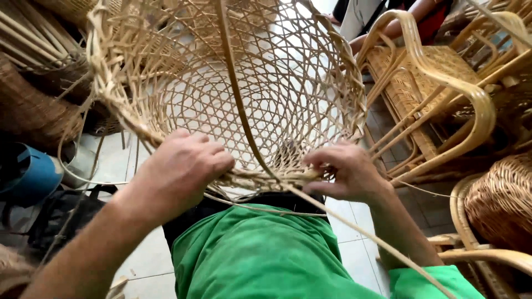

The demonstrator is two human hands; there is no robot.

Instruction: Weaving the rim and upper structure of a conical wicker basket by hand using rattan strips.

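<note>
on a tiled workshop floor (363,252), crowded with cane goods: holding an open-weave rattan basket (233,83) tipped toward the camera, its mouth facing the viewer and its near rim (260,178) resting just above a lap in green cloth (255,260). gripping that near rim with the left hand (180,166), fingers curled down over the braided edge and closed on it. pinching the same rim further along with the right hand (346,174), thumb and fingertips narrowed tightly on a bundle of thin cane strands at the braid. trailing from that pinch, a long loose cane strand (377,241), running down past the right forearm toward the lower edge of the view. arching up through the basket's middle, a single thicker cane rib (235,88), with pale floor showing through the hexagonal lattice behind it. standing just right of the basket, a rattan armchair (443,83) with curved arms; sitting low at far right, a tightly woven brown basket (501,202). stacking up at upper left, darker wicker pieces (33,105), with a blue round container (27,174) below them and a black bag (61,216) beside it. showing at the top edge, part of another person (410,16), seated behind the armchair, well apart from the work.
</note>
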